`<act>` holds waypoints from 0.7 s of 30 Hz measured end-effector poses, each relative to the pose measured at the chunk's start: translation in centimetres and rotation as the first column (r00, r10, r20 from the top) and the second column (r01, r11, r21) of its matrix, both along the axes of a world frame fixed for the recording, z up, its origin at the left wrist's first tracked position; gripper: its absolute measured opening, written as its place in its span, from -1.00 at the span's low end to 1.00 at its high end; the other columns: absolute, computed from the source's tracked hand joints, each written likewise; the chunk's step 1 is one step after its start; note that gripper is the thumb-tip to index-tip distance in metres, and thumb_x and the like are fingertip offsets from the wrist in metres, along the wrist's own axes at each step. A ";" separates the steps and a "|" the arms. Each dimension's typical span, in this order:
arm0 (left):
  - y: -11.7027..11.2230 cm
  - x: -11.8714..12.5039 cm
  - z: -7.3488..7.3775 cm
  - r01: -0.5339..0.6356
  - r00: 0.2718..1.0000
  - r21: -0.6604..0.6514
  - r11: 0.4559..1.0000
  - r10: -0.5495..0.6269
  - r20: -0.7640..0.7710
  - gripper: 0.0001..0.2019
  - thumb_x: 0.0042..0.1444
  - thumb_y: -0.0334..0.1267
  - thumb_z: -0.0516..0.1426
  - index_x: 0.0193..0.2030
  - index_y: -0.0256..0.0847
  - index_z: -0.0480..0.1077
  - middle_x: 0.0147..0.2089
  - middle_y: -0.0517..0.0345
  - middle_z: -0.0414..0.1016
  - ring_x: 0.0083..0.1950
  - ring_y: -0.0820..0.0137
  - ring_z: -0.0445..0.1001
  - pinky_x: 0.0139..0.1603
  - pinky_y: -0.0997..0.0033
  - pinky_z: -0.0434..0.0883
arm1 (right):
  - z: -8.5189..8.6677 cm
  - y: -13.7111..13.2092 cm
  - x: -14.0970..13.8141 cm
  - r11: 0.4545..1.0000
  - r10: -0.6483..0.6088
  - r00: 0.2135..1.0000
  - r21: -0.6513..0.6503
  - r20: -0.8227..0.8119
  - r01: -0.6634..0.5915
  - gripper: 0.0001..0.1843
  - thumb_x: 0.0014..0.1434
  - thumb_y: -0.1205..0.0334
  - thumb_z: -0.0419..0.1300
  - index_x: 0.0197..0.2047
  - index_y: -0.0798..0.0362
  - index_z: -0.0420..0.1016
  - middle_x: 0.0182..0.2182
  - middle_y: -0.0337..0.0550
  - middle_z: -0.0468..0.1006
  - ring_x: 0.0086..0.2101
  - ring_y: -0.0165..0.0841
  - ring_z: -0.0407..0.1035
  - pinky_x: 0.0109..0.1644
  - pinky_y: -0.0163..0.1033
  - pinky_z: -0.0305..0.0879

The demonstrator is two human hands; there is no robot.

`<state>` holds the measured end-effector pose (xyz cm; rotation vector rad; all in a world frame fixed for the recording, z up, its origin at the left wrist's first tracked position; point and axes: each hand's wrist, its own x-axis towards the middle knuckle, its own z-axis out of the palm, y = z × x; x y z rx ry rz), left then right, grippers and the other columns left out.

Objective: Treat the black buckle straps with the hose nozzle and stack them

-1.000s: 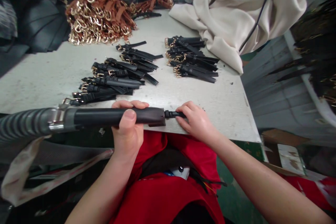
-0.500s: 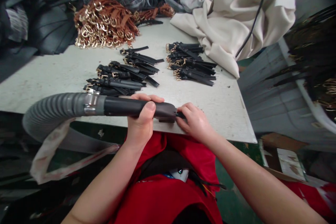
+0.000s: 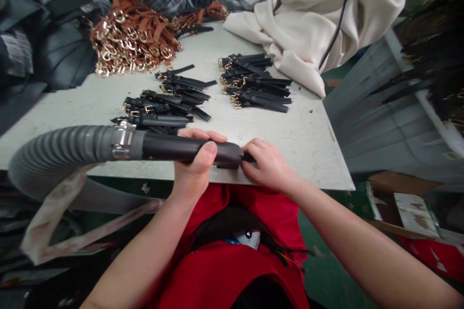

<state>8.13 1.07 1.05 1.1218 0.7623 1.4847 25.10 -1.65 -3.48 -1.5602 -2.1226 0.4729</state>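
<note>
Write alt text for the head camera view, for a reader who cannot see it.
At a table, the left hand grips the black nozzle of a grey ribbed hose, while the right hand pinches a black strap at the nozzle's mouth. Behind lie piles of black straps with gold buckles, a heap of brown straps and a cream cloth.

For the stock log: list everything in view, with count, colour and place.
table: one, pale grey, under everything
brown straps: one heap, brown with gold buckles, far left
black straps: two groups, black with gold buckles, mid-table
cloth: one, cream, far right
cable: one, black, across the cloth
hose: one, grey ribbed, near left, joined to nozzle
nozzle: one, black, near edge
strap end: one, black, at nozzle's mouth
left hand: one, gripping nozzle
right hand: one, pinching strap end
</note>
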 end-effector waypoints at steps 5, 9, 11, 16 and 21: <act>0.1 -0.2 0.5 -0.063 0.998 0.032 0.997 0.063 0.010 -0.75 -0.11 -0.18 0.35 -0.36 -0.12 0.38 -0.44 0.26 0.54 -0.31 0.35 0.54 -0.10 0.27 0.48 | 0.1 0.1 0.0 1.000 -0.005 1.000 -0.017 -0.018 0.004 -0.75 0.12 0.32 0.12 -0.12 0.11 0.48 -0.22 0.02 0.50 -0.19 -0.18 0.37 -0.06 -0.07 0.29; 0.1 0.1 0.4 -0.011 0.999 0.011 1.000 0.012 -0.040 -0.73 -0.11 -0.13 0.35 -0.36 -0.10 0.36 -0.42 0.25 0.53 -0.30 0.34 0.54 -0.09 0.23 0.48 | -0.1 0.0 -0.1 1.000 -0.027 0.999 -0.012 -0.020 0.027 -0.75 0.12 0.32 0.12 -0.11 0.12 0.46 -0.21 0.04 0.49 -0.18 -0.16 0.37 -0.07 -0.05 0.30; 0.1 0.0 0.4 -0.010 0.999 -0.013 1.000 0.010 -0.041 -0.75 -0.09 -0.15 0.34 -0.35 -0.11 0.37 -0.41 0.25 0.53 -0.29 0.34 0.54 -0.11 0.25 0.48 | -0.2 -0.1 0.0 0.999 -0.032 0.999 -0.010 -0.033 0.032 -0.76 0.14 0.31 0.12 -0.10 0.11 0.44 -0.20 0.05 0.49 -0.17 -0.16 0.36 -0.06 -0.04 0.29; 0.4 0.6 0.3 -0.040 0.999 0.005 0.999 0.040 0.002 -0.78 -0.09 -0.20 0.32 -0.36 -0.12 0.36 -0.43 0.26 0.54 -0.31 0.37 0.52 -0.15 0.30 0.47 | -0.3 -0.1 0.0 0.999 -0.038 0.999 -0.006 -0.033 0.038 -0.79 0.12 0.32 0.13 -0.14 0.11 0.42 -0.22 0.04 0.49 -0.18 -0.16 0.36 -0.07 -0.06 0.28; 1.1 0.1 0.5 -0.049 0.999 -0.077 0.996 0.048 -0.008 -0.80 -0.09 -0.22 0.30 -0.38 -0.10 0.35 -0.45 0.25 0.51 -0.33 0.31 0.53 -0.21 0.26 0.47 | -0.2 0.0 0.0 0.998 -0.053 0.998 -0.015 -0.033 0.053 -0.83 0.14 0.32 0.12 -0.17 0.08 0.42 -0.23 0.02 0.49 -0.20 -0.18 0.36 -0.10 -0.08 0.28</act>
